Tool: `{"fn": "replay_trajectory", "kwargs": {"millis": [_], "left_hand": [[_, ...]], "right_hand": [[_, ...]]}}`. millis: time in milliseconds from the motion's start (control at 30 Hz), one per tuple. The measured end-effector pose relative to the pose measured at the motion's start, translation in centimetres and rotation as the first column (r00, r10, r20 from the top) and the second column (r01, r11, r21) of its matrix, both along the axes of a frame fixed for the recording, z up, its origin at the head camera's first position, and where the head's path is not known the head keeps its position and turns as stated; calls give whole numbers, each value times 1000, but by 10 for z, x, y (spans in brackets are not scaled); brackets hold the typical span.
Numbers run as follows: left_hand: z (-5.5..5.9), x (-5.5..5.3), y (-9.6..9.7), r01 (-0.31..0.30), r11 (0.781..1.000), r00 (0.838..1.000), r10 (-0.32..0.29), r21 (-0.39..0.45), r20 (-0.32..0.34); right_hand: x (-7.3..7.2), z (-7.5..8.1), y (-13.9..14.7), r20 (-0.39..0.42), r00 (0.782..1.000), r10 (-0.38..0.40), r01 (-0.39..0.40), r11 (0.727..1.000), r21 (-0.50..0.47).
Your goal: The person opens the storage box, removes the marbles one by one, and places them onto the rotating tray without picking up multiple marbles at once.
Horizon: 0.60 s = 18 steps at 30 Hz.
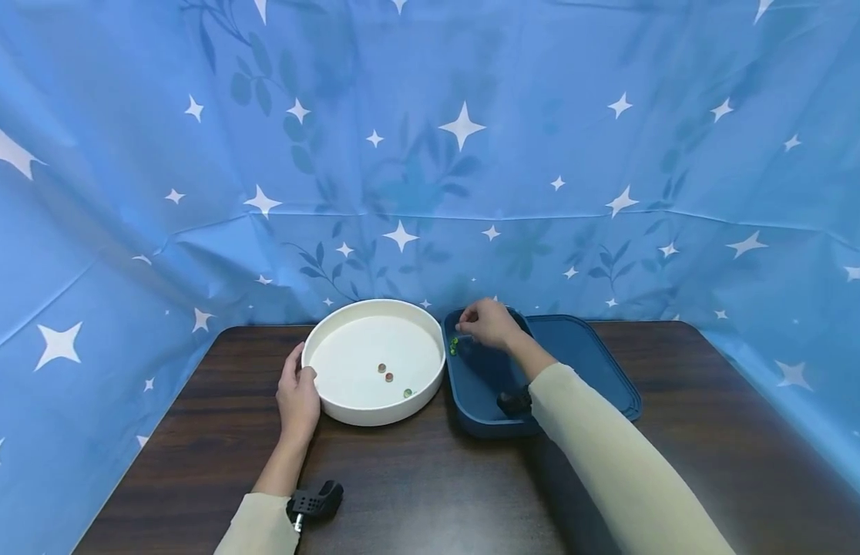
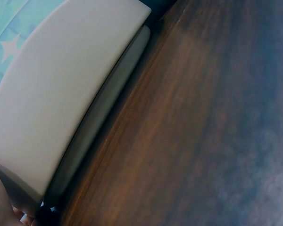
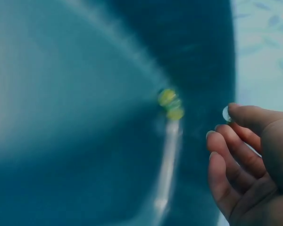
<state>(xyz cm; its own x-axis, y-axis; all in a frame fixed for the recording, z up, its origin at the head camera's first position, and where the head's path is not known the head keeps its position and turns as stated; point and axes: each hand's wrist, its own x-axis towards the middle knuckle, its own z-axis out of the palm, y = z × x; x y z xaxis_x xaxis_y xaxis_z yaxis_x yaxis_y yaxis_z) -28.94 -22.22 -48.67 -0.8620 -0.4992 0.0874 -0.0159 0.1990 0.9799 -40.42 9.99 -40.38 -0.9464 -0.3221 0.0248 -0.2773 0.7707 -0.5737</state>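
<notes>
My left hand (image 1: 298, 397) grips the left rim of a round white tray (image 1: 364, 416), thumb at the rim and fingers along the outer side. Two reddish-brown marbles (image 1: 389, 378) and one green marble (image 1: 408, 393) lie inside the tray. My right hand (image 1: 491, 324) is over the far left part of a dark blue bin (image 1: 482, 428). Between thumb and forefinger it pinches a small pale glass marble (image 3: 226, 114). Close below these fingertips, a few yellow-green marbles (image 3: 172, 104) sit together against the bin's inner edge.
Right of the bin, a flat blue tray or lid (image 1: 576, 351) lies partly behind my right sleeve. Everything stands on a dark wooden table (image 1: 416, 486). A blue curtain with white stars (image 1: 430, 177) hangs right behind the table's back edge.
</notes>
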Motion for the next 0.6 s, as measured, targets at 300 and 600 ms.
{"fn": "replay_trajectory", "kwargs": {"millis": [300,600], "left_hand": [[1,-1,0,-7,1000,1000,7,-1,0],[0,1,2,1,1000,1000,-1,-2,2]], "right_hand": [[16,20,-35,-17,998,63,-64,997,-34],[26,21,-67,9,995,95,-94,993,-71]]}}
